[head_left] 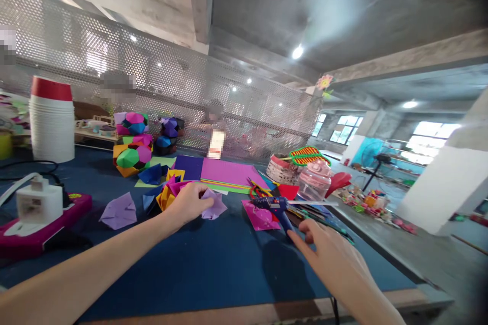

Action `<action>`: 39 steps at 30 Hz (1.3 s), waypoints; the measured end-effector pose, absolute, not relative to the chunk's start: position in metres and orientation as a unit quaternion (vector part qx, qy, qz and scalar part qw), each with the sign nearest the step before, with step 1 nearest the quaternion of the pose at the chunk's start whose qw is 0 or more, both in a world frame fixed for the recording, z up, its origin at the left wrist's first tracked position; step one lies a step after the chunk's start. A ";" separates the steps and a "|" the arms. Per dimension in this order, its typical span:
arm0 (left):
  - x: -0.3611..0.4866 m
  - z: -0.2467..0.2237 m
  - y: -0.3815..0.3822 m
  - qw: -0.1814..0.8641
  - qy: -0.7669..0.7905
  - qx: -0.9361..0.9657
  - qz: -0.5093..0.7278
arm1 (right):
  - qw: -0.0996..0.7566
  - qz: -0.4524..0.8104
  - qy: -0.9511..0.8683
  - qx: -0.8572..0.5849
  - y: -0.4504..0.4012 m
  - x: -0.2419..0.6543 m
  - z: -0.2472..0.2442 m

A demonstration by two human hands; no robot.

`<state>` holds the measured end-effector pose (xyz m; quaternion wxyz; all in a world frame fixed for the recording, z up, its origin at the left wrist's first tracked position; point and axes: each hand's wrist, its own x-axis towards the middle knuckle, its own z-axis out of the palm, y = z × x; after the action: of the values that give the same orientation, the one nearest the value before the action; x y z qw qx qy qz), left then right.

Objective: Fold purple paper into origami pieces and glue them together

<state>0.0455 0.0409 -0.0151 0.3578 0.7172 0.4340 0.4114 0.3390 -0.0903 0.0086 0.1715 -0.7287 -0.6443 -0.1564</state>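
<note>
My left hand (190, 202) is closed in a pinch on a light purple folded paper piece (214, 206) above the blue tabletop. Right beside it sits a cluster of yellow, magenta and blue folded paper (170, 192). Another light purple folded piece (120, 212) lies farther left. A dark blue glue gun (280, 208), with a clear glue stick (314, 203) in its back, is over a magenta paper square (259, 215). My right hand (328, 244) has its fingers apart, one fingertip at the lower end of the gun's handle; whether they touch is hard to tell.
Coloured paper sheets (232, 172) are stacked behind my left hand. Finished paper balls (132, 158) and stacked white cups (53, 127) stand at left, near a power strip with a plug (40, 200). At right are scissors (261, 190), a clear jar (314, 183) and a basket (282, 168).
</note>
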 end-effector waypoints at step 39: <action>0.048 -0.005 0.023 0.274 0.369 0.805 0.374 | 0.356 0.412 -0.724 -0.423 0.011 0.242 -0.002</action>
<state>0.0481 0.0226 -0.0050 0.2737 0.8055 0.3692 0.3742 0.2422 0.0111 -0.0023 0.3564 -0.4227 -0.7242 0.4120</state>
